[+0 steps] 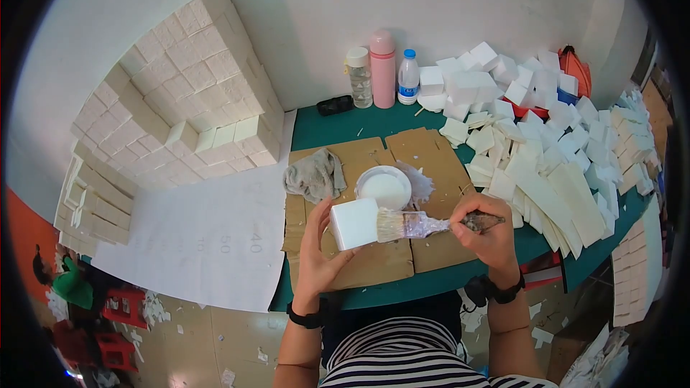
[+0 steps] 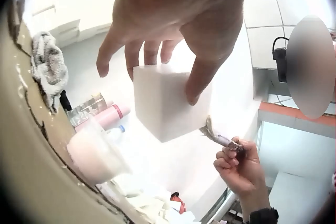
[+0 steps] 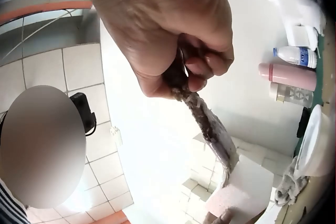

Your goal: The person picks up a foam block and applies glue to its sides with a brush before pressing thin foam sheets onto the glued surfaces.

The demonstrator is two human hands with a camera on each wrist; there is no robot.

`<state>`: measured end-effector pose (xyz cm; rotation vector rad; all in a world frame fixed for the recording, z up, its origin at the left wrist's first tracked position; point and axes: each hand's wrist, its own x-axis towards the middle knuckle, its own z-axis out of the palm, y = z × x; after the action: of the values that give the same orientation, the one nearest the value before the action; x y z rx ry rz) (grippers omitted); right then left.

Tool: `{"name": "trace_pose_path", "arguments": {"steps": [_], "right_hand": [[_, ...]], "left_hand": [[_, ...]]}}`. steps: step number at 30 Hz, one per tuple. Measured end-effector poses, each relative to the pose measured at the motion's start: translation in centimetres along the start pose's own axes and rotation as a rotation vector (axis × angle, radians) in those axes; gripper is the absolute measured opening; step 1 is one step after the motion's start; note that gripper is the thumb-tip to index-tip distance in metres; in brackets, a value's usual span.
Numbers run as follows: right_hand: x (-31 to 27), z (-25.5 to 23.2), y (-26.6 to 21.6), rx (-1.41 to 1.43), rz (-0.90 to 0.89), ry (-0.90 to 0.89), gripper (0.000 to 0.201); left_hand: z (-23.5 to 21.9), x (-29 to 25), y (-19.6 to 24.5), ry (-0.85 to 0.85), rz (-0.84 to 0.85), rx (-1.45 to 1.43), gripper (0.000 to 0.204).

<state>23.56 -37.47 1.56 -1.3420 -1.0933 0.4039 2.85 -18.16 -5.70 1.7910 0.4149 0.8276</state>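
Observation:
My left hand grips a white foam-like block between thumb and fingers, raised over the cardboard. In my right hand is the handle of a paintbrush, its neck crusted with white stuff. The bristles lie against the block's right side. In the left wrist view the thumb presses one face of the block. The right wrist view shows the fingers of the right hand curled round the brush handle. Just beyond the block sits a round white tub of white paste.
Cardboard covers part of the green table, with a grey rag on it. Stacked white blocks stand at left on a printed sheet. Bottles line the back. Loose blocks and slabs heap at right.

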Motion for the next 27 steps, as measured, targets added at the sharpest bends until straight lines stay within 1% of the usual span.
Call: {"name": "trace_pose_path", "arguments": {"steps": [1,2,4,5,8,9,10,12,13,14,17,18,20,21,23,24,26,27], "right_hand": [[-0.2,-0.1,0.1,0.000,0.000,0.001,0.009],[-0.3,-0.2,0.3,0.037,0.020,0.040,0.008],[-0.5,-0.3,0.8,0.112,0.057,0.112,0.009],[-0.6,-0.2,1.3,0.115,0.055,0.106,0.009],[-0.8,0.2,2.9,0.352,0.046,0.276,0.009],[-1.0,0.4,3.3,0.354,0.046,0.273,0.009],[-1.3,0.8,3.8,0.422,0.086,0.271,0.012],[-1.5,1.2,4.3,0.558,0.165,0.267,0.019],[-1.5,1.2,4.4,0.559,0.164,0.265,0.019],[-1.5,1.2,4.5,0.527,0.164,0.249,0.018],[-1.6,1.2,4.5,0.462,0.168,0.219,0.017],[-1.5,1.2,4.2,0.388,0.165,0.172,0.015],[-0.9,1.1,3.8,0.241,0.157,0.076,0.012],[0.0,1.1,4.1,0.241,0.157,0.075,0.012],[2.7,1.0,5.3,0.131,0.189,0.180,0.007],[3.8,1.2,6.1,0.128,0.186,0.186,0.007],[5.3,1.8,7.2,-0.237,0.161,0.099,0.004],[5.4,2.0,7.3,-0.237,0.159,0.102,0.004]], "left_hand": [[0.1,0.0,0.0,0.003,-0.014,-0.042,0.090],[0.2,0.0,0.0,0.003,-0.012,-0.041,0.090],[0.3,0.0,0.2,-0.018,-0.032,-0.135,0.094],[0.3,-0.1,0.3,-0.027,-0.042,-0.181,0.096],[0.2,0.0,0.6,0.000,-0.055,-0.255,0.100],[0.1,0.0,0.7,0.009,-0.061,-0.293,0.103],[0.1,0.0,0.6,0.012,-0.061,-0.293,0.103],[-0.1,0.0,0.3,-0.009,-0.020,-0.190,0.102],[-0.1,0.1,0.3,-0.020,0.000,-0.138,0.102],[-0.3,0.1,0.4,-0.019,0.001,-0.137,0.102],[-0.9,0.1,1.4,-0.053,0.039,0.273,0.098],[-0.9,0.1,1.5,-0.052,0.037,0.272,0.098],[-0.9,0.3,1.8,-0.082,0.008,0.362,0.096],[-0.9,0.2,1.9,-0.097,-0.005,0.407,0.096],[-0.9,0.2,1.6,-0.079,-0.029,0.358,0.096],[-0.9,0.2,1.4,-0.060,-0.054,0.310,0.096],[-0.8,0.2,1.1,-0.044,-0.076,0.264,0.096],[-0.8,0.2,0.9,-0.051,-0.071,0.262,0.096]]}}
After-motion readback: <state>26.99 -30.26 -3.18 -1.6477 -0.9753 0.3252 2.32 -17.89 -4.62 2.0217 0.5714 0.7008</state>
